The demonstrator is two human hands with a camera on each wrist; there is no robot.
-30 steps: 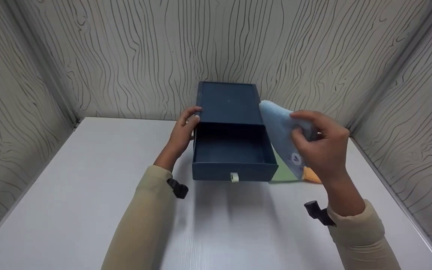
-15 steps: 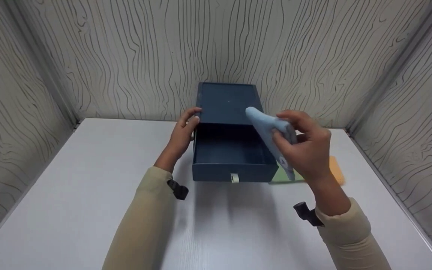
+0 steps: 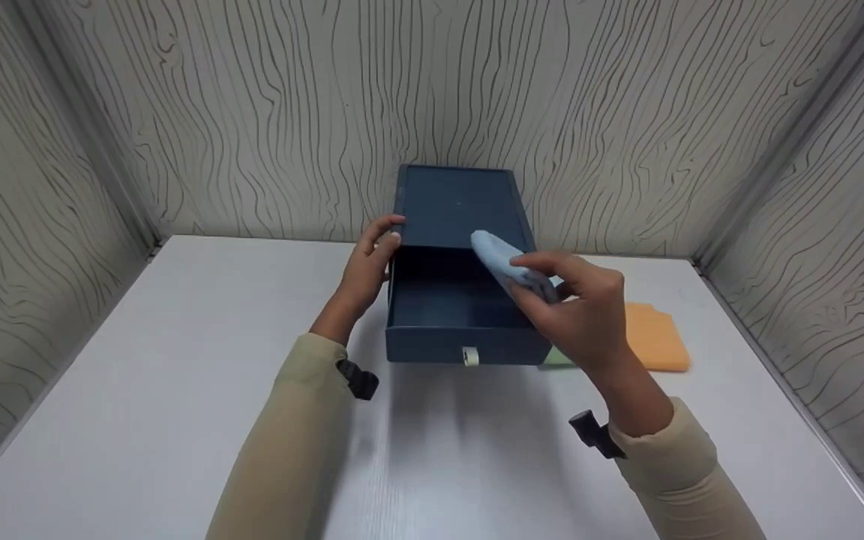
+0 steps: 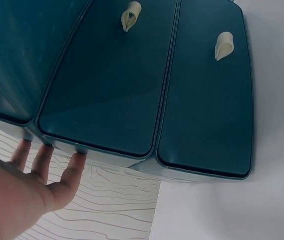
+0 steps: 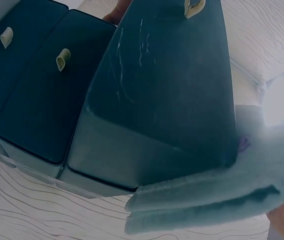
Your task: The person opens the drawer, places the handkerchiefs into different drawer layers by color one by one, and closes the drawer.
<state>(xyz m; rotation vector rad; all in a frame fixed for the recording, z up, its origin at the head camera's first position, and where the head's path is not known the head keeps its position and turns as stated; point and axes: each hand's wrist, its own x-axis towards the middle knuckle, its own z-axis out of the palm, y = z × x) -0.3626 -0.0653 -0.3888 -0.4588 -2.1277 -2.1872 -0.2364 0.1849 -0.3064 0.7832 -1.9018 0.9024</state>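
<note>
A dark blue drawer cabinet (image 3: pixel 458 204) stands against the back wall. Its top drawer (image 3: pixel 424 345) is pulled out, and the part of its inside that shows holds nothing. My left hand (image 3: pixel 363 270) rests against the cabinet's left side, fingertips along the wall, as the left wrist view also shows with the hand (image 4: pixel 24 185) beside the drawer fronts. Between thumb and fingers my right hand (image 3: pixel 586 311) pinches a folded light blue towel (image 3: pixel 493 251) over the drawer's right side. In the right wrist view the towel (image 5: pixel 196 202) shows its folded layers at the drawer's side.
An orange folded cloth (image 3: pixel 657 341) and a green one (image 3: pixel 561 358) lie on the white table (image 3: pixel 214 360), right of the cabinet; the drawer and right arm partly hide them. Lower drawers with cream pull loops (image 4: pixel 224 46) are closed. Wood-grain panels (image 3: pixel 274 112) enclose the table.
My right hand has carried the towel left and lower, from beside the cabinet to over the drawer's right side. More of the orange cloth shows. The left hand stays in place.
</note>
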